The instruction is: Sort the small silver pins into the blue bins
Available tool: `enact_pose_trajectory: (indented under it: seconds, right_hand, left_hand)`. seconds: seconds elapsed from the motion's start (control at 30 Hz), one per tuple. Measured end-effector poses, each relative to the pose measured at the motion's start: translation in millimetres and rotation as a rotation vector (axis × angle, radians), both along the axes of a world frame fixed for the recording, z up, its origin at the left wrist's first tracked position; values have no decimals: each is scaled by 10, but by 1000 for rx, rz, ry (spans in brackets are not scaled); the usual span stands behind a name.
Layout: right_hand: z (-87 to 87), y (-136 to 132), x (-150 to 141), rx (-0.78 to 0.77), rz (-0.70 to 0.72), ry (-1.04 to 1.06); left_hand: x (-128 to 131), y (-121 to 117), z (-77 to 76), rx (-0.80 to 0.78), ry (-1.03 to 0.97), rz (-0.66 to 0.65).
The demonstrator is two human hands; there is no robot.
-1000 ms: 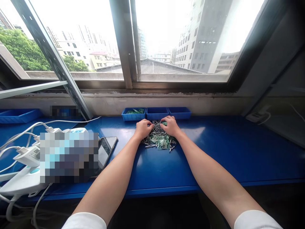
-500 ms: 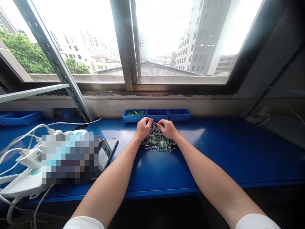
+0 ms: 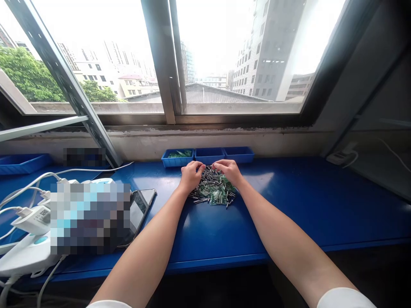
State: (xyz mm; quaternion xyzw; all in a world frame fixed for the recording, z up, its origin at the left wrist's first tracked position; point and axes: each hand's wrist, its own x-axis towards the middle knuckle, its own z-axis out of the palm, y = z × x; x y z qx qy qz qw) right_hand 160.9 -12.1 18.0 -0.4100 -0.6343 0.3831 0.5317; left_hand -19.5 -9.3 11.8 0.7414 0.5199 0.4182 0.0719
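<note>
A heap of small metal rod-like parts lies on the blue table, with small clear-and-green packets mixed in at its near side. My left hand is at the heap's far left edge, thumb and fingertips pinched together. Across from it, over the far right of the heap, my right hand also has its fingertips pinched. Whatever is between the fingers of either hand is too small to make out. The two hands are a short gap apart.
Behind the heap stand three joined blue bins; the left bin holds green packets. To the left are a phone, a white power strip with plugs and cables, and a metal shelf post. A window is at the back.
My right hand has shifted slightly, its fingers now stretched further left over the heap. The left hand stays nearly in place, still pinched. The whole view has moved a little.
</note>
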Motion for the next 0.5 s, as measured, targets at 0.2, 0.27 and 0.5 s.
enact_pose_trajectory:
  seconds: [0.2, 0.27, 0.5]
  right_hand:
    - [-116, 157, 230, 59, -377, -188]
    - [-139, 205, 309, 76, -505, -301]
    - [-107, 280, 392, -87, -607, -515]
  left_hand:
    - [-99, 81, -56, -82, 40, 193]
    - [-125, 101, -78, -93, 69, 218]
    - [-124, 126, -120, -75, 137, 174]
